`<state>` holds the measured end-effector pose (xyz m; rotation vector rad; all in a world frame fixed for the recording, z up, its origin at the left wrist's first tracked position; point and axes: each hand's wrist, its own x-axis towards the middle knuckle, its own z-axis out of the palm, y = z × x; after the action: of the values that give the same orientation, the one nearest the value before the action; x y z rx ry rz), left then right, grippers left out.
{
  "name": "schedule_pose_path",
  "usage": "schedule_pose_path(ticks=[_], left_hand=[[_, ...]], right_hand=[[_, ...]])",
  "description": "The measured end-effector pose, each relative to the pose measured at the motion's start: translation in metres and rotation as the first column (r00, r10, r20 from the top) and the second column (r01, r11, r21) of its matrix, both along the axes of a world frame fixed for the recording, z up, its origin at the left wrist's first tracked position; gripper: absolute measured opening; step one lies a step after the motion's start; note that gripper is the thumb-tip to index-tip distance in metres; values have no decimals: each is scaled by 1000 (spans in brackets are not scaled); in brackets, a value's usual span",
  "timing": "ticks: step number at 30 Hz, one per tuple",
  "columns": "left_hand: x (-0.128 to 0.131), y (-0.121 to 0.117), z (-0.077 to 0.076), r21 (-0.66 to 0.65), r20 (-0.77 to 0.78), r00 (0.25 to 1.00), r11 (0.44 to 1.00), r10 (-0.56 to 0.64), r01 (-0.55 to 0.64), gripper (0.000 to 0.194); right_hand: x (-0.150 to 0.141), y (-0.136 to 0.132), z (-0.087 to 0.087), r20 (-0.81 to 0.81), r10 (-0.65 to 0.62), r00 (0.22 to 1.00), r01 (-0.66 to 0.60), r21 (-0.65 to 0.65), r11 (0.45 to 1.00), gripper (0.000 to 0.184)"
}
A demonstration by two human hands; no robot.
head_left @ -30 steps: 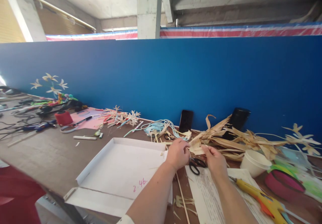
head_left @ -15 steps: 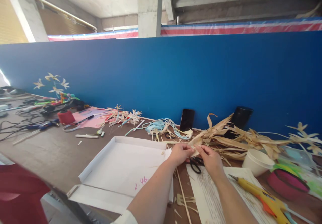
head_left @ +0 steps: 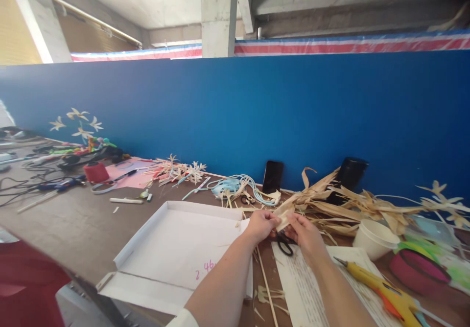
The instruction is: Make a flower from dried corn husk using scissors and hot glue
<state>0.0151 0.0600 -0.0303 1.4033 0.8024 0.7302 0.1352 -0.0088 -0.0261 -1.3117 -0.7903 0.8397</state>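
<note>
Between my two hands is a small pale strip of dried husk [head_left: 283,219]. My left hand [head_left: 261,225] pinches its left side, and my right hand [head_left: 303,229] pinches its right side. Just below my fingers, partly hidden, lie black-handled scissors [head_left: 285,245]. Behind and to the right of my hands spreads a heap of long dried husks [head_left: 345,209]. Under my left forearm is an open white cardboard box lid [head_left: 176,239] with pink writing. A printed sheet of paper [head_left: 297,273] lies beneath my right forearm.
A yellow glue gun [head_left: 382,285], a white paper cup [head_left: 375,239] and a pink round container [head_left: 418,270] stand at the right. A phone [head_left: 272,176] leans on the blue partition [head_left: 227,111]. Husk flowers [head_left: 187,170], a red thread spool [head_left: 96,172] and cables lie left.
My right fingers have shifted slightly on the husk strip, and more of its pale surface shows between my hands. The camera view has tilted very slightly; the other things stay put.
</note>
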Motion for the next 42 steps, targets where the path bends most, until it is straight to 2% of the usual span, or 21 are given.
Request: schedule_pose_path(ticks=[3,7,12,18,23,29,33,39,42], left_hand=[[0,1,-1,22,13,1000,1000,8,-8,21],[0,-2,-1,52,-30,999,998,33,-31,23],[0,-3,0,102,-5,1000,994,30,-29,21],[1,-3,1,65,-12,1000,998,22,-21,19],[1,-1,-1,48,66,998,999,21,-24,18],[3,3,-6,133,38,996,987,84,-88,17],[4,3,-8,190,4,994,976,111,-110,19],[5,-1,-8,364,-5,986,919,167,-154,17],[5,-3,-7,459,-34,976,871,214,-175,16]], right_hand=[[1,0,-2,55,72,996,-70,-29,997,33],[3,0,-5,120,17,993,-15,-23,1000,30],[4,2,-6,96,-22,995,26,-35,999,28],[3,3,-5,74,-53,996,56,-35,998,28],[3,1,-5,140,-10,990,16,-39,999,29],[2,0,-5,246,11,969,0,-46,999,32],[0,0,-3,278,-14,960,32,-62,998,29],[2,1,-3,297,-35,954,60,-76,995,28],[3,2,-5,307,-38,951,65,-78,995,28]])
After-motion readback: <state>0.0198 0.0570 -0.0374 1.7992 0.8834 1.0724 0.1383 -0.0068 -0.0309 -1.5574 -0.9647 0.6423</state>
